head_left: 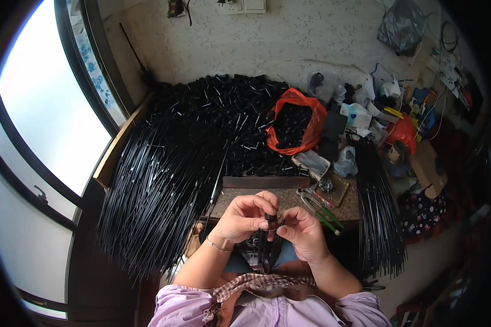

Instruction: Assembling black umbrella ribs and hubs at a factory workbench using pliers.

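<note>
Both my hands are raised close together in front of my chest, at the near edge of the bench. Between the thumb and fingers of my left hand (241, 219) is a small black piece with a round, cap-like end (270, 218). My right hand (304, 235) is just beside it, thumb and fingers pinched on a small dark piece (281, 223) too small to make out. Long dark strips (265, 252) hang below the fingertips toward my lap; which hand's piece each belongs to is unclear.
A large pile of black parts (202, 98) covers the bench, with long thin black rods (153, 191) draping off its left. An open red bag (317, 128) holds more. Green-handled pliers (323, 213) lie right of my hands. Another rod bundle (373, 218) hangs farther right, beside clutter.
</note>
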The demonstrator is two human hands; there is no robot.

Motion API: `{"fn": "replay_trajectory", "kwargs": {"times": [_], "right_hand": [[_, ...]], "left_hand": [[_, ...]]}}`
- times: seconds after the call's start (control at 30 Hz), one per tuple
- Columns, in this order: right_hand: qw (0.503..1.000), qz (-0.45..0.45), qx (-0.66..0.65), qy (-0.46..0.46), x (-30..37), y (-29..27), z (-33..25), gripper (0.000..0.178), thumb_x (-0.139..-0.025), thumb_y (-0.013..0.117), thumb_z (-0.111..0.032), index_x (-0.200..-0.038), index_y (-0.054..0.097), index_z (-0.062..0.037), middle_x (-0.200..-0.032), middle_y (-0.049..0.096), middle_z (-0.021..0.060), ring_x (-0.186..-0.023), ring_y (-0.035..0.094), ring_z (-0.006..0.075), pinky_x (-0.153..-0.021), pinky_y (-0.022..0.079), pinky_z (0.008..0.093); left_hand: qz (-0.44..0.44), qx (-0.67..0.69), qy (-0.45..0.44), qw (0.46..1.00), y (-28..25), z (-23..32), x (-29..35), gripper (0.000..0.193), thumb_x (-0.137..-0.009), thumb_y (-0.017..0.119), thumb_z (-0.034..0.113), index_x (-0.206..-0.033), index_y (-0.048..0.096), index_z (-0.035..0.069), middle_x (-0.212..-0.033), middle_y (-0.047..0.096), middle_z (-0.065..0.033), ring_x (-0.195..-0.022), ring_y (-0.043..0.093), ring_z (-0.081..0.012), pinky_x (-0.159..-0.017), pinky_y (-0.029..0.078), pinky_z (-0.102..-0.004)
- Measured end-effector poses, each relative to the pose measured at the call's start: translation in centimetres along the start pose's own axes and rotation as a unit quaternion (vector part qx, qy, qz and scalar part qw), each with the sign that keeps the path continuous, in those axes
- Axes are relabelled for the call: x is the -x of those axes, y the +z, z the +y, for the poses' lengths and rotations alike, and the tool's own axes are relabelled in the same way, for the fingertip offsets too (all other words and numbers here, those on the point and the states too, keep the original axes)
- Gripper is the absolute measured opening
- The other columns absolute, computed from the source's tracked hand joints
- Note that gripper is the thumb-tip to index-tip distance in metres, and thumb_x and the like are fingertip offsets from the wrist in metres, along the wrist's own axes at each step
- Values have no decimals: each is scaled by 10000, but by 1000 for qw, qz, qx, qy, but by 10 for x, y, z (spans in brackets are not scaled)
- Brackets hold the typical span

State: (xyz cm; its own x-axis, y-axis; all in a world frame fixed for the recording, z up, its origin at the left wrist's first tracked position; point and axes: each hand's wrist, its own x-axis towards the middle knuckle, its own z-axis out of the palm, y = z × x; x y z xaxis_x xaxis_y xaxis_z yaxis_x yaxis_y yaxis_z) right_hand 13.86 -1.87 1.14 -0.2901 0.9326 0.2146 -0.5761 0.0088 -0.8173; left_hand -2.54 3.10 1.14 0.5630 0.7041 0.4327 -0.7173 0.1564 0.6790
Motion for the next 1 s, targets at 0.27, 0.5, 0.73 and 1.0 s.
{"fn": "replay_trajectory", "kwargs": {"times": [0.27,0.5,0.73,1.0], "right_hand": [[1000,9,21,-5,2,-4,1,230,-783,646,-45,-959,502,-17,-882,614,116,-766,608,202,-697,510,317],[1000,-28,11,6,-1,-9,-8,228,-805,598,26,-997,482,-10,-910,591,86,-811,612,180,-751,513,289],[998,-22,41,43,-13,-26,-13,255,-812,608,-37,-1052,557,30,-968,611,94,-833,599,162,-766,484,274],[987,120,70,-85,-10,-25,-4,242,-788,625,7,-1024,575,23,-957,613,60,-859,565,104,-807,437,229]], "left_hand": [[-1,-76,-9,997,4,6,-2,142,-762,624,-12,-896,638,-56,-938,564,-157,-747,590,-216,-627,533,-318],[-66,-113,23,991,-10,-2,-10,138,-755,640,1,-885,660,-43,-959,551,-154,-832,569,-218,-622,535,-314],[146,-249,133,948,-5,-25,-9,177,-719,665,48,-888,644,3,-1127,453,-121,-1012,449,-200,-901,355,-332],[222,-456,234,829,20,-49,-11,114,-718,667,0,-815,608,-4,-892,519,-88,-783,509,-156,-680,431,-248]]}}
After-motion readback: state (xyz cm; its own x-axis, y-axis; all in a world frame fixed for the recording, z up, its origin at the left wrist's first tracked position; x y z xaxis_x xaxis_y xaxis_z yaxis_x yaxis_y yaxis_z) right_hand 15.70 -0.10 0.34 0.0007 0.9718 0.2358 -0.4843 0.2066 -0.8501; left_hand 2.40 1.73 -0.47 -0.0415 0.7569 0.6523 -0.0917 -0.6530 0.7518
